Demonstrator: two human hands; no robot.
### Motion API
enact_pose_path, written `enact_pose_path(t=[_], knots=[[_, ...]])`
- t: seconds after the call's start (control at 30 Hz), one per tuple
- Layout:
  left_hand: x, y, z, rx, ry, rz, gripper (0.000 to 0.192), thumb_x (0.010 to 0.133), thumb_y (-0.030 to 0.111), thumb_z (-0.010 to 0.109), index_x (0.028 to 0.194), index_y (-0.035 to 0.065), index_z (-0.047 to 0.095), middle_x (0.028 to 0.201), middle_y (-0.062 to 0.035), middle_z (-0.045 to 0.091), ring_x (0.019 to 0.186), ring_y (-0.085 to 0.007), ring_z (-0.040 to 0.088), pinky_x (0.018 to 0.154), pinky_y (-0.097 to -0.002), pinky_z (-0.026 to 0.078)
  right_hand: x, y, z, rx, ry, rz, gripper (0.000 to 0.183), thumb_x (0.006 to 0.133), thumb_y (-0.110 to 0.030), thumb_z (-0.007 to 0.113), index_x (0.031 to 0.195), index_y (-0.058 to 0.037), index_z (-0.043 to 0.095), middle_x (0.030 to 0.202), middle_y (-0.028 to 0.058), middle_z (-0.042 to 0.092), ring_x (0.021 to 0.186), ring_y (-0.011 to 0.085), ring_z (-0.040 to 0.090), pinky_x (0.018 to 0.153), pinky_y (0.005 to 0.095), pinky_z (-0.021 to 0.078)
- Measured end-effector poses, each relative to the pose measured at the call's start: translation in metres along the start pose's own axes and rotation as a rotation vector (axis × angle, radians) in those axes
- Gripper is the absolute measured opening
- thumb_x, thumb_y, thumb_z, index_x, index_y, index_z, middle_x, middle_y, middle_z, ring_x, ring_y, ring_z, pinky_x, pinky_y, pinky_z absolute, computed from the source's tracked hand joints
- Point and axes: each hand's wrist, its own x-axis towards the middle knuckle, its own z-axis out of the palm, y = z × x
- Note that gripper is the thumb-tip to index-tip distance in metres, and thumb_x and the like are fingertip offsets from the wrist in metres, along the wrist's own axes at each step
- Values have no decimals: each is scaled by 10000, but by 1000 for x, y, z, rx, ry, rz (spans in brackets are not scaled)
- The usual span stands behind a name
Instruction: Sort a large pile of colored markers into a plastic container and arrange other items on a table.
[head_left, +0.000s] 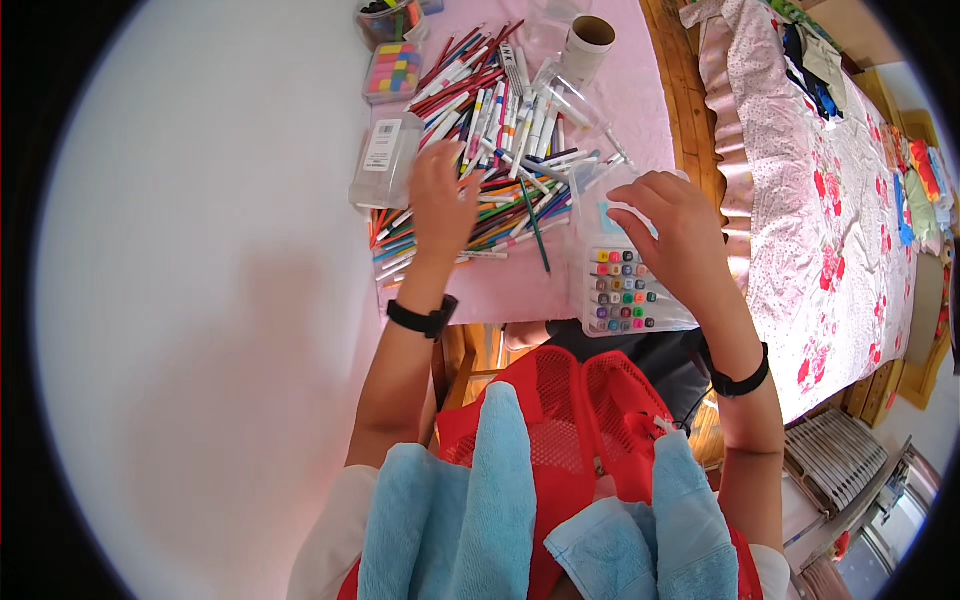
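Observation:
My left hand (445, 199) is over the left edge of a heap of markers and coloured pencils (499, 142), beside a clear plastic box with a label (386, 161). Its fingers are bent; whether they hold anything is unclear. My right hand (664, 225) hovers above a clear plastic marker case (592, 292), thumb and fingers apart, with nothing seen between them. Capped markers (622, 289) stand in rows in the near part of the case; my right hand hides some of its right side. A dark green pencil (535, 229) lies left of the case.
On the pink tablecloth (645, 97) are a cardboard tube (589, 45), a clear plastic jar (566, 90) on its side, a box of coloured blocks (394, 71) and a tub of pens (390, 22). A white wall (225, 187) borders the left; a bed (810, 225) stands right.

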Motion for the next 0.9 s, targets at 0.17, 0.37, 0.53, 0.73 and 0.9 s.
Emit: enact_pose_path(t=[0.17, 0.37, 0.53, 0.73, 0.9], knots=[[35, 30, 72, -192, -155, 41, 436, 810, 156, 715, 1200, 48, 554, 1159, -171, 571, 1091, -362, 550, 954, -441, 444, 2, 0, -2, 44, -28, 46, 136, 826, -157, 699, 922, -68, 661, 849, 85, 623, 825, 300, 608, 734, 406, 483], [58, 36, 152, 329, -196, 80, 349, 840, 248, 634, 1053, -22, 574, 1009, -132, 576, 971, -267, 574, 825, -382, 501, -3, 2, 2, 99, 3, 69, 126, 823, -153, 703, 908, -72, 657, 844, 80, 622, 808, 295, 607, 725, 399, 485], [55, 35, 170, 508, -170, -23, 197, 870, 187, 547, 966, 15, 552, 921, -104, 566, 847, -235, 611, 600, -315, 541, -6, 10, 1, 86, 28, 82, 128, 824, -158, 703, 908, -72, 658, 849, 76, 627, 803, 292, 607, 726, 397, 487], [50, 39, 121, 342, -219, -161, 142, 846, 117, 547, 921, 8, 496, 854, -185, 624, 805, -342, 623, 730, -428, 519, -12, 19, 2, 118, 23, 115, 129, 829, -162, 698, 910, -69, 660, 877, 79, 640, 814, 298, 613, 733, 395, 488], [38, 71, 19, -286, -319, -321, 379, 904, 158, 592, 1167, -56, 424, 986, -283, 608, 938, -453, 615, 799, -502, 491, -6, 15, 7, 248, -3, 255, 256, 841, -221, 719, 1011, -38, 661, 912, 109, 657, 877, 317, 630, 765, 412, 499]])
